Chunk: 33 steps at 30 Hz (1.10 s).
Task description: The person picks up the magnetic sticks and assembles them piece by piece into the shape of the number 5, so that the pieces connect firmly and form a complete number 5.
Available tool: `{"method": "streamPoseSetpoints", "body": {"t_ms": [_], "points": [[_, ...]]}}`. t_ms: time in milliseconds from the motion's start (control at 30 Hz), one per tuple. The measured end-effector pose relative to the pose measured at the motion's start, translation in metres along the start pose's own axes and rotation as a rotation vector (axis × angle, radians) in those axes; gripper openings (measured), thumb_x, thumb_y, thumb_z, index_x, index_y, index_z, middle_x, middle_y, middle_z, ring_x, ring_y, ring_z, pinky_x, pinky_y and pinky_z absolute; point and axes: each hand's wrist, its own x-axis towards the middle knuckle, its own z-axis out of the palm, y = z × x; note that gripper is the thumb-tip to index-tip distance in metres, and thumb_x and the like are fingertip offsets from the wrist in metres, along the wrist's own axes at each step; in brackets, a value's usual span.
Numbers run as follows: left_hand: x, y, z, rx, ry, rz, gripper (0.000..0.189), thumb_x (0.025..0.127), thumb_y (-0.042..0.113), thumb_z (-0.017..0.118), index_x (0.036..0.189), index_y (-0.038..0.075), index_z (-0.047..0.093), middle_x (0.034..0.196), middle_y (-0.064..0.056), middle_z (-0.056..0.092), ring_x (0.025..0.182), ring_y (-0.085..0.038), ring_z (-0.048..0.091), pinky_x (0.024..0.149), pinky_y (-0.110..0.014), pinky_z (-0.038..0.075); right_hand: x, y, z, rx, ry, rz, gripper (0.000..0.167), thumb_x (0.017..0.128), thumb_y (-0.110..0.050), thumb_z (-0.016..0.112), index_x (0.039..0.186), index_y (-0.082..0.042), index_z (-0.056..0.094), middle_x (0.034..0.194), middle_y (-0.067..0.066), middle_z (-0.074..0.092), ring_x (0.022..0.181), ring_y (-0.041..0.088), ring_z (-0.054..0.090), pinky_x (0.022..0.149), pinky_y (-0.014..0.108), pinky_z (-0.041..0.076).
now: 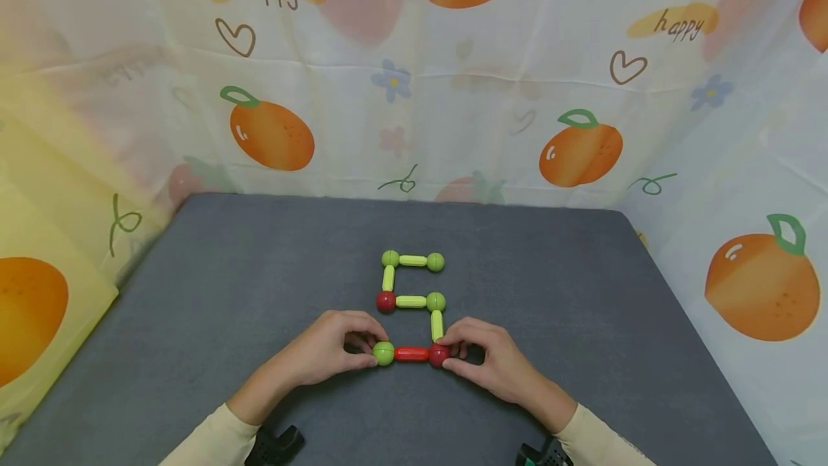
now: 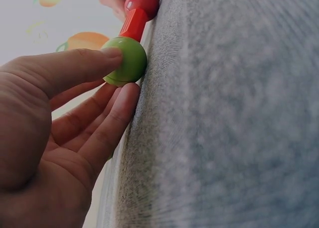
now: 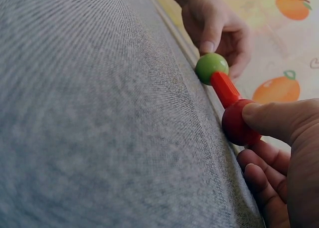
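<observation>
On the grey table lies a figure of rods and balls shaped like a 5 or an S. Its bottom row is a red rod between a green ball and a dark red ball. My left hand pinches that green ball between thumb and fingers; the left wrist view shows the thumb on the green ball. With thumb and fingertips my right hand holds the dark red ball. Yellow-green rods, more green balls and another red ball form the upper part.
The grey tabletop spreads around the figure. A patterned curtain with oranges hangs behind the table and along both sides. Black straps with devices sit at both wrists.
</observation>
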Motion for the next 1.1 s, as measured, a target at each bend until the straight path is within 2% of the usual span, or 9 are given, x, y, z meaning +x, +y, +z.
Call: {"method": "streamPoseSetpoints", "body": {"t_ms": [267, 567, 900, 1100], "points": [[0.0001, 0.0002, 0.0022, -0.005, 0.008, 0.004, 0.030, 0.091, 0.001, 0.088, 0.116, 0.015, 0.079, 0.114, 0.004, 0.073, 0.095, -0.012, 0.075, 0.087, -0.031, 0.063, -0.0001, -0.0003, -0.0024, 0.001, -0.008, -0.017, 0.025, 0.097, -0.019, 0.087, 0.119, -0.027, 0.079, 0.111, -0.009, 0.072, 0.087, 0.011, 0.067, 0.075, 0.032, 0.059], [0.0054, 0.0005, 0.0063, -0.006, 0.023, -0.014, 0.030, 0.091, 0.002, 0.088, 0.118, 0.014, 0.079, 0.113, 0.005, 0.073, 0.095, -0.012, 0.074, 0.086, -0.030, 0.062, -0.0026, 0.0018, -0.0041, -0.034, 0.024, -0.038, 0.029, 0.096, -0.013, 0.087, 0.121, -0.026, 0.078, 0.112, -0.009, 0.072, 0.086, 0.010, 0.067, 0.074, 0.031, 0.060], [0.0069, -0.0021, 0.0086, 0.016, 0.031, -0.010, 0.030, 0.092, 0.002, 0.087, 0.118, 0.015, 0.079, 0.113, 0.005, 0.073, 0.095, -0.012, 0.072, 0.085, -0.030, 0.062, -0.0020, 0.0032, -0.0042, -0.044, 0.021, 0.001, 0.030, 0.097, -0.014, 0.086, 0.122, -0.027, 0.077, 0.112, -0.012, 0.070, 0.088, 0.008, 0.066, 0.075, 0.030, 0.059], [0.0070, -0.0028, 0.0080, 0.013, 0.026, -0.011, 0.030, 0.093, 0.002, 0.087, 0.119, 0.015, 0.079, 0.114, 0.005, 0.073, 0.097, -0.012, 0.072, 0.086, -0.029, 0.062, -0.0022, 0.0037, -0.0027, -0.053, 0.030, -0.002, 0.032, 0.096, -0.013, 0.086, 0.123, -0.027, 0.077, 0.112, -0.013, 0.070, 0.087, 0.009, 0.065, 0.075, 0.030, 0.058]]}}
